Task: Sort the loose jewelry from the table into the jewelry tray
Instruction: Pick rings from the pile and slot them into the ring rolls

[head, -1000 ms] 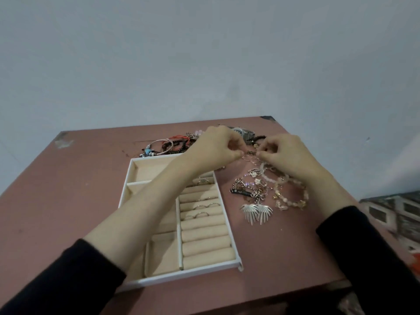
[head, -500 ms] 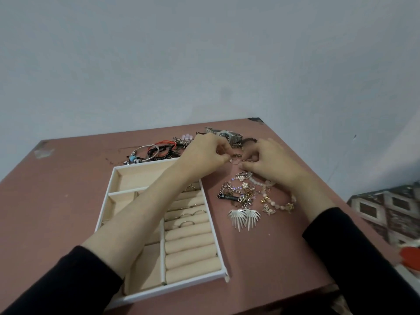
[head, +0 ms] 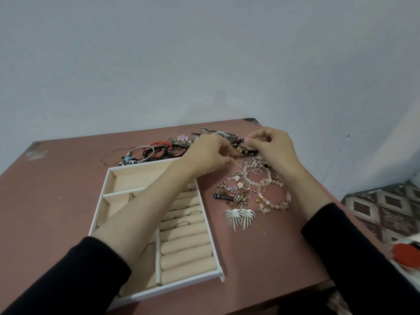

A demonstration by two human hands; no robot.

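A white jewelry tray (head: 98, 211) with beige lining lies at the table's left front, under my left forearm. Its right column of ring rolls (head: 185, 247) holds a few thin rings (head: 181, 223). Loose jewelry lies to the tray's right: silver fan earrings (head: 239, 218), a pink bead bracelet (head: 273, 202) and a tangle of chains (head: 236, 193). My left hand (head: 208, 155) pinches a small hoop piece just past the tray's far right corner. My right hand (head: 272, 145) hovers over the far end of the pile with thumb and forefinger pinched; anything between them is hidden.
Behind the tray lie a silver bangle (head: 143, 153), red and black cord bracelets (head: 160, 147) and a metal watch (head: 218, 133). The pink table (head: 50, 201) ends close on the right and front. A patterned surface (head: 386, 208) and a red object (head: 406, 255) lie beyond it.
My two hands, pinched close together over one small piece, have drawn apart. My right hand rose toward the table's far edge. The view shifted a little.
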